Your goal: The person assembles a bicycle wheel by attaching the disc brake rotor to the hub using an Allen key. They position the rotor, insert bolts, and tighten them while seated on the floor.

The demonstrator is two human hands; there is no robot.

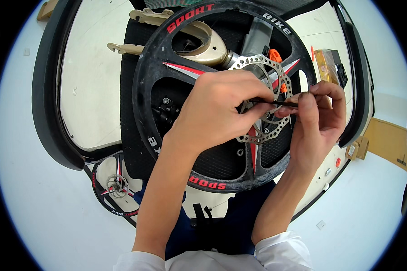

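Both my hands are raised over a black spoked bicycle wheel (142, 92) with red and white accents. Between them runs a thin black rod (285, 104), whose exact kind I cannot make out. My left hand (212, 108) pinches one end with thumb and forefinger. The other end lies in the fingers of my right hand (316, 117), which are curled with the thumb up against it. Behind the rod, a silver perforated brake disc (262, 62) sits at the wheel's hub, partly covered by my hands. A small nut (239, 152) shows inside the wheel's opening.
The wheel rests on a black chair seat (133, 149) between two armrests (49, 90). Under it lie a gold-coloured fork (212, 49), an orange part (274, 56) and dark metal parts (166, 106). A second wheel (97, 192) is at lower left; cardboard boxes (386, 140) are at right.
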